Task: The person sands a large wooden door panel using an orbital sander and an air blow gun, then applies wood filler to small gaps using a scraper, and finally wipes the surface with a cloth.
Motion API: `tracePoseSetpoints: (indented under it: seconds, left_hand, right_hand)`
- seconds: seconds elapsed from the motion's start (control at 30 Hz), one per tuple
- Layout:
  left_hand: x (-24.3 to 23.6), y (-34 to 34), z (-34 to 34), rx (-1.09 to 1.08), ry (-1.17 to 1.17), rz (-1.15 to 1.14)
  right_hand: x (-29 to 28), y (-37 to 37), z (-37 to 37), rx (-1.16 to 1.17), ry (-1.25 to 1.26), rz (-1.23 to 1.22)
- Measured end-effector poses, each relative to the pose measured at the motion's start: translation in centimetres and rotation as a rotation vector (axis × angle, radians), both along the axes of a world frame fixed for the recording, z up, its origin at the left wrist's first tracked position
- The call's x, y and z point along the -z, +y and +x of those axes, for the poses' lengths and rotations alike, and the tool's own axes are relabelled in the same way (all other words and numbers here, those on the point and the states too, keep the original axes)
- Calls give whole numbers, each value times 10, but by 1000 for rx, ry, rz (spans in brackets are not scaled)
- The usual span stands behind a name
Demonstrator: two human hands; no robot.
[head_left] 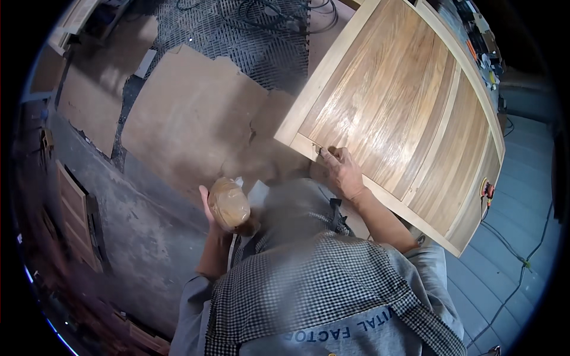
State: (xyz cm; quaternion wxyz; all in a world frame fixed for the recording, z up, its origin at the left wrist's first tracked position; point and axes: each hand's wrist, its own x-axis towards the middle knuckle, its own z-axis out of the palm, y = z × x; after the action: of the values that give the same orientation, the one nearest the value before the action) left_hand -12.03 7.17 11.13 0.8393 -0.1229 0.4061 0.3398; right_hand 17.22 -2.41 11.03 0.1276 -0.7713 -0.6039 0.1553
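My left hand (pixel 209 204) is wrapped round a rounded, see-through container (pixel 231 204) with tan contents, held low in front of my body. A pale flat piece (pixel 257 194) shows beside it; I cannot make out what it is. To the right lies a large wooden panel (pixel 380 89) with a light frame and brown striped boards. My right hand (pixel 344 173) reaches to the frame at the panel's near left corner, its fingers pinched on a small dark piece (pixel 321 151). That piece touches or nearly touches a small dark mark in the frame; its kind cannot be told.
An orange and black sander (pixel 487 191) rests at the panel's right end, its cord trailing over blue-grey planks (pixel 522 178). Torn brown cardboard (pixel 190 113) covers the floor at left, with a dark grid mat (pixel 202 29) and cables (pixel 273 15) beyond. Tools (pixel 487 53) crowd the far right.
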Motion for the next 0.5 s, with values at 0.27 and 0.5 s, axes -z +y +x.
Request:
tracePoseSetpoints:
  seconds: [0.27,0.5]
  left_hand:
    - [-16,-14,18,-63,61,24]
    - [-10,-31,24,-95,96,94]
  right_hand:
    - [-20,2,8,87,166,-23]
    - [-29,30,14,94,388,-11]
